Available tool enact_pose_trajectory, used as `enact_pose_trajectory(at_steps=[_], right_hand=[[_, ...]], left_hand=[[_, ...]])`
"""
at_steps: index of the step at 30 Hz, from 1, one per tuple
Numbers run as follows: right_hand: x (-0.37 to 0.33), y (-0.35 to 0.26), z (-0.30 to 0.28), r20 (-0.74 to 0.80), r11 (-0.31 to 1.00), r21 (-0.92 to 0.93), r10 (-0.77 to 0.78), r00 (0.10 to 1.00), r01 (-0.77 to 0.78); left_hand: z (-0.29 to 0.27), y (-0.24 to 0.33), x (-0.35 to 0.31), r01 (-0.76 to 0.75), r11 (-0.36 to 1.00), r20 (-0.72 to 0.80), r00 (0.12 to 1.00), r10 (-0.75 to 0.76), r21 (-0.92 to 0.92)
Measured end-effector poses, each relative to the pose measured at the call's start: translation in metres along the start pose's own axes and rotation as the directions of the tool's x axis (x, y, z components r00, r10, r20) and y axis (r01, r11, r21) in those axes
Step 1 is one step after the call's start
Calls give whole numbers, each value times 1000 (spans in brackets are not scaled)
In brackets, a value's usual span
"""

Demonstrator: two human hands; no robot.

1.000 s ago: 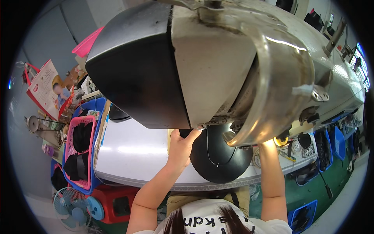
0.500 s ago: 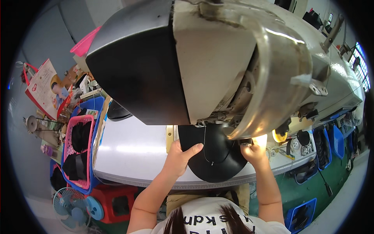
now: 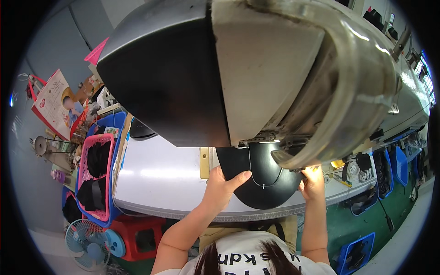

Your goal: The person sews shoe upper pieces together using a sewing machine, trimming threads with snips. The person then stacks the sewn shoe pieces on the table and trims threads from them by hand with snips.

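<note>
A smooth black rounded panel point(image 3: 270, 197) lies on the white sewing table point(image 3: 156, 174), its far part hidden under a big sewing machine point(image 3: 261, 68). Across it runs a thin pale line, like a cord, with a small shiny bit at its bend. My left hand point(image 3: 220, 188) grips the panel's left side, thumb flat on top and fingers out of sight at the edge. At the right edge, under the machine's lit front, my right hand point(image 3: 313, 182) pinches the panel with its fingers closed. The needle area cannot be made out.
To the left, a pink basket point(image 3: 111, 183) of black pieces sits in a blue crate point(image 3: 120, 120). A fan point(image 3: 89, 245) and a red stool point(image 3: 133, 229) stand below. Thread spools and small tools point(image 3: 348, 176) lie on the table's right; blue bins point(image 3: 357, 252) stand on the green floor.
The machine looms larger and further right in the picture. Both hands and the black panel appear slightly further right. My right hand sits a little lower, its fingers still at the panel's edge.
</note>
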State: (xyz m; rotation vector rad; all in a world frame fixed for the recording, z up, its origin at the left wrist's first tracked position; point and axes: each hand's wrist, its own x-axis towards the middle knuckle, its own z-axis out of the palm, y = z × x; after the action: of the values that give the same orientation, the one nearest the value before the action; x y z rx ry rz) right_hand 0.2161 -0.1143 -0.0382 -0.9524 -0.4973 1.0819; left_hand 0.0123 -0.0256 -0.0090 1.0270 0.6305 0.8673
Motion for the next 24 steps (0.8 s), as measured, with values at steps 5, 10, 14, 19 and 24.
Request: enact_pose_trajectory(at_steps=[5, 10, 14, 19, 24], right_hand=[[13, 2, -10, -24, 996, -22, -86, 996, 86], [13, -5, -7, -47, 998, 12, -63, 997, 64], [18, 3, -24, 95, 989, 125, -94, 991, 82], [28, 6, -18, 27, 984, 69, -165, 986, 163], [32, 5, -30, 108, 979, -103, -164, 981, 175]], left_hand=[[3, 3, 2, -12, 1000, 8, 1000, 13, -23], [2, 0, -4, 30, 1000, 4, 1000, -30, -5], [8, 7, 0, 36, 999, -8, 999, -36, -24], [2, 12, 11, 84, 995, 46, 996, -82, -48], [2, 7, 6, 55, 998, 19, 998, -55, 42]])
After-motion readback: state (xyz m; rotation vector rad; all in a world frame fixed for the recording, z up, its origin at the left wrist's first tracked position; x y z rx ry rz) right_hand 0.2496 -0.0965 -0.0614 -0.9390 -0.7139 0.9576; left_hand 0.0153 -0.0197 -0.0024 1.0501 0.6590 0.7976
